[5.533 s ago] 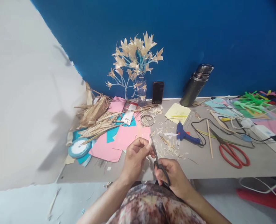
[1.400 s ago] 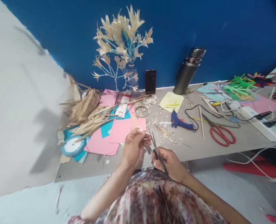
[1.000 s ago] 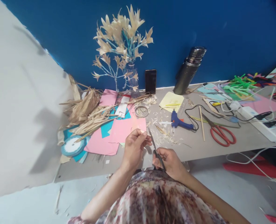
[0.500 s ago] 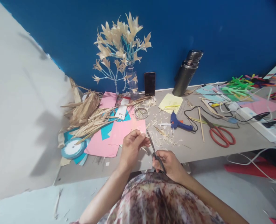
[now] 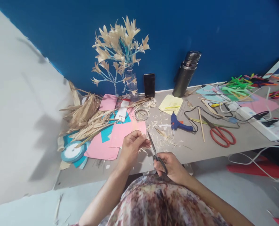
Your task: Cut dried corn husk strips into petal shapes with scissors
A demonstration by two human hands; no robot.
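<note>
Above the near edge of the grey tabletop (image 5: 188, 152): black-handled metal scissors (image 5: 155, 150), gripped by the handles in the curled right hand (image 5: 166, 164), slim blades pointing away. Just beside the tips, left hand (image 5: 134, 145) pinched tight on a small pale sliver (image 5: 144, 136), mostly hidden. To the right, bare room along the edge, as far as red-handled scissors (image 5: 214, 127). Beyond: curled, papery pale shavings (image 5: 166, 138), smooth blue plastic glue gun (image 5: 177, 123), flat pink paper sheets (image 5: 127, 130), wrinkled straw-coloured husks (image 5: 87, 114). Farthest, near the blue wall: pointed cream flowers (image 5: 119, 39), upright black phone (image 5: 149, 85), dark cylindrical metal flask (image 5: 185, 77).
</note>
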